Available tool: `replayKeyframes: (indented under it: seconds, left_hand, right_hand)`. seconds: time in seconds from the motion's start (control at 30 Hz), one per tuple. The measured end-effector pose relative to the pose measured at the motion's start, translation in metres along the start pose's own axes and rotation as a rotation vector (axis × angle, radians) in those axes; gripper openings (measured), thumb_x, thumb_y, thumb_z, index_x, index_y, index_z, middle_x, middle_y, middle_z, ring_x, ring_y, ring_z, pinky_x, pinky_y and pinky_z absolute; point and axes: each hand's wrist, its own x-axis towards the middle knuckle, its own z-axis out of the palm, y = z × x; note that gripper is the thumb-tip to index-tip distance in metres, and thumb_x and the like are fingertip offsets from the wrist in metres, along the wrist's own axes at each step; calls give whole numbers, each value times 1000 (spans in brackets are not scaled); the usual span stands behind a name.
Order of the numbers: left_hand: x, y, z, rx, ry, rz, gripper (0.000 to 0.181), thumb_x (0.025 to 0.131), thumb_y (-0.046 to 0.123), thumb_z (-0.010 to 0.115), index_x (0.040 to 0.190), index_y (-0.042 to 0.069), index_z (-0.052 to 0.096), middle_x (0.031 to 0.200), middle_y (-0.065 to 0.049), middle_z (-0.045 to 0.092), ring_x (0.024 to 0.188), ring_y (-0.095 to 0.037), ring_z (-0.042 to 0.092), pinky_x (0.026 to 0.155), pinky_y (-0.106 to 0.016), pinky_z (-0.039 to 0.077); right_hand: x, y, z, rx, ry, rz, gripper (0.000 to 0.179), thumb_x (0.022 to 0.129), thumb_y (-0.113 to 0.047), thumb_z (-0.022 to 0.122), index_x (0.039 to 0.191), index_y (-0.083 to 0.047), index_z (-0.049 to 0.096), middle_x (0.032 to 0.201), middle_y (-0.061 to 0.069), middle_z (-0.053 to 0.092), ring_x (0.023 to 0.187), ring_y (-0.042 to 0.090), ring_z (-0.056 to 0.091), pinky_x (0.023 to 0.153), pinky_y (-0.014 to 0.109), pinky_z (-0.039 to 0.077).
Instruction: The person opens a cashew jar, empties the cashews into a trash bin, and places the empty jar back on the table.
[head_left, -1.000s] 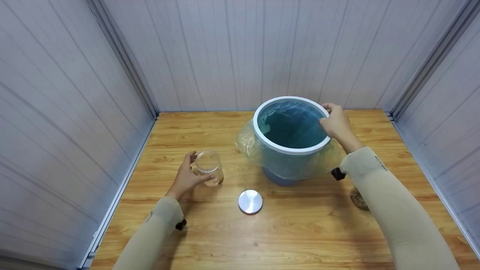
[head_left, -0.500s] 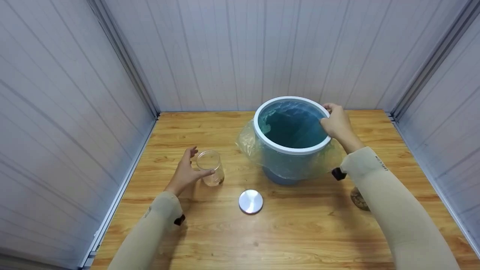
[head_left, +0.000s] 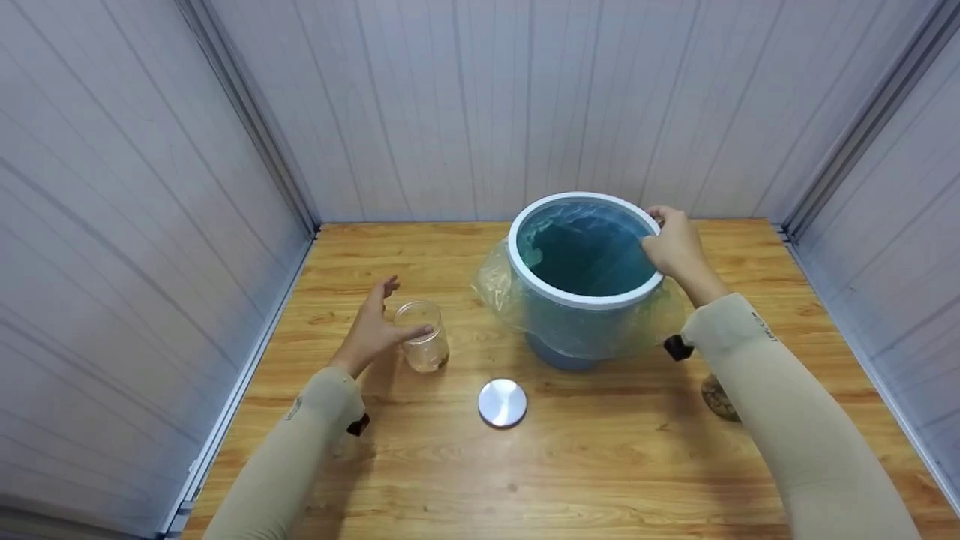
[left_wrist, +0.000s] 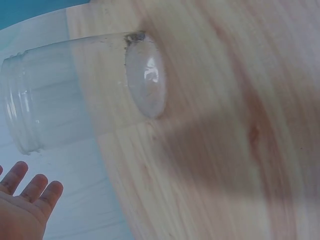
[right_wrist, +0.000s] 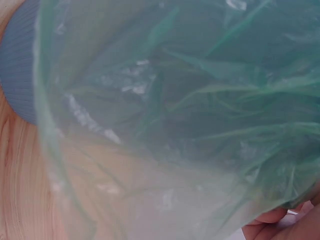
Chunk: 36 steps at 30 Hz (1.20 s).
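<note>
A clear jar without a lid stands upright on the table, a bit of dark residue at its base in the left wrist view. My left hand is beside it, fingers and thumb spread, and in the left wrist view the fingers are apart from the jar. My right hand grips the white rim of a blue trash bin at its right side. A translucent green bag lines the bin and hangs over the outside. In the right wrist view the bag covers most of the scene.
A round silver lid lies on the wooden table in front of the bin. At the right a jar-like object with brownish contents is partly hidden by my right sleeve. Pale panel walls enclose the table at the back and sides.
My left hand has drawn back from the jar, its fingers spreading wider and rising a little. The jar stays in place. My right hand keeps its hold on the bin's rim.
</note>
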Motion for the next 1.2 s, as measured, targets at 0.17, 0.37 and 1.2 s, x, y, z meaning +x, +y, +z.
replayKeyframes:
  seconds: [0.17,0.37,1.2]
  left_hand:
    - [2,5,-2,18,-3,2,114,85,43,94,171,11,26,174,-14,36,163,-40,28,131,-66,27]
    - [3,10,-4,32,36,42,91,95,42,85,165,8,38,171,-14,42,160,-38,35,130,-60,33]
    - [18,40,-11,78,52,169,73,101,35,80,159,4,48,162,-17,52,150,-38,47,127,-57,39]
  right_hand:
    - [0,0,0,-10,11,-4,58,95,2,50,153,7,49,142,33,58,126,46,57,114,62,52]
    - [0,-1,1,-27,29,-18,59,92,1,50,151,7,53,139,31,62,124,43,60,110,58,54]
    - [0,0,1,-21,25,-25,58,92,2,50,150,9,52,137,32,60,123,44,58,111,60,53]
